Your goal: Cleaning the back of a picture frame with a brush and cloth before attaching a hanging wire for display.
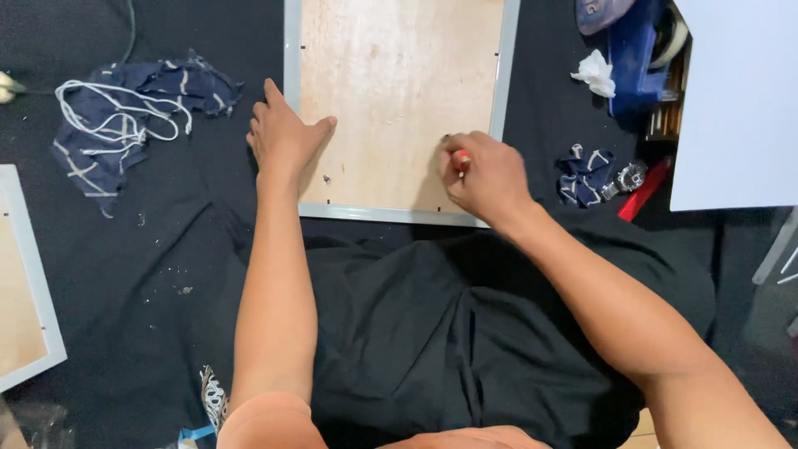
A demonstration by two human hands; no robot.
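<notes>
A person seated on a black cloth [166,249] works at the back of a picture frame [402,108], a pale board edged in light grey metal, lying flat in front of their knees. The left hand [283,137] lies palm down on the frame's left edge, fingers [268,104] stretched out and close together over the grey rail and the cloth beyond it, thumb spread to the right onto the board; it grips nothing. The right hand [486,175] is curled into a tight fist around a small red-handled tool [461,161], whose red end shows between thumb and forefinger; the working tip is hidden under the knuckles, near the frame's lower right corner. Both hands sit on the frame's lower half, well apart from each other, with bare board between them.

Left of the left hand's fingers, on the cloth, lies a crumpled piece of navy fabric [125,116] tangled with white cord [116,112]. Just right of the right fist lies a smaller navy scrap [584,175], beside it a small metal object [632,176] and a red strip [642,191]. Further beyond that fist sit a blue object [636,54], a wad of white tissue [597,73] and a large white sheet [736,100]. At the far left edge, another frame [33,291] juts partly into view
</notes>
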